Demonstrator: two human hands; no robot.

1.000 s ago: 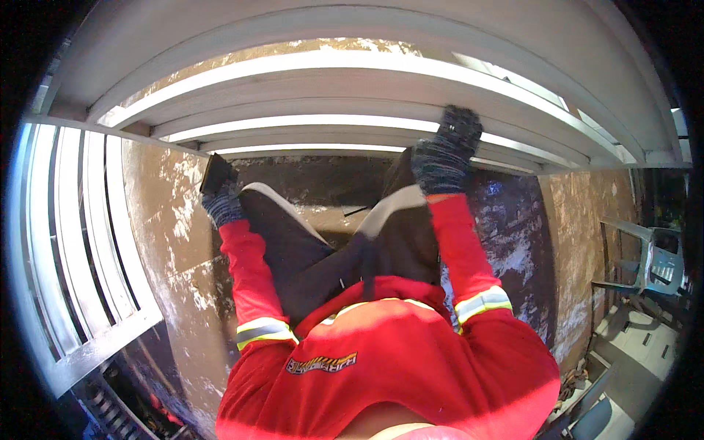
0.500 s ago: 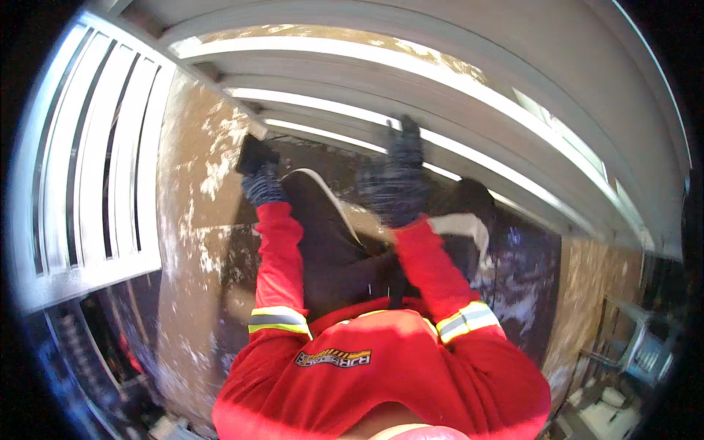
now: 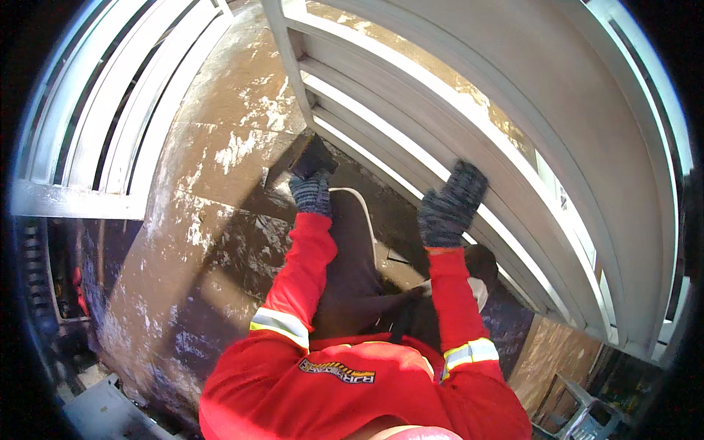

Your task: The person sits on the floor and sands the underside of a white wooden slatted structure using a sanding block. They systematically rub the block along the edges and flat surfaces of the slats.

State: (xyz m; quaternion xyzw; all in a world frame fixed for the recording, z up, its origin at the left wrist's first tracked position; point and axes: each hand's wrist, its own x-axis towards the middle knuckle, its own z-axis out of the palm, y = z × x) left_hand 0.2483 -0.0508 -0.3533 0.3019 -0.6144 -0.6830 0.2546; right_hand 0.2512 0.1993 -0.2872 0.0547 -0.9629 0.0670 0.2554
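My left hand (image 3: 311, 193), in a grey-black knit glove, is closed round the near end of a dark rectangular block (image 3: 314, 156). The block is close to the lower corner of a pale slatted frame (image 3: 411, 64); I cannot tell whether they touch. My right hand (image 3: 452, 207), gloved the same way, is over the frame's lower slats with its fingers stretched up and its thumb off to the left. Nothing shows in it, and whether its palm rests on a slat cannot be seen.
A second white slatted frame (image 3: 121, 95) stands at the left. Under me lies a brown floor board (image 3: 213, 158) splotched with white. My bent legs (image 3: 348, 242) are between my arms. Grey equipment (image 3: 114, 414) sits at lower left, a metal-framed object (image 3: 579, 411) at lower right.
My view has turned, so the large frame now slants more steeply. My right hand has moved right and up along the slats. My left hand still holds the dark block.
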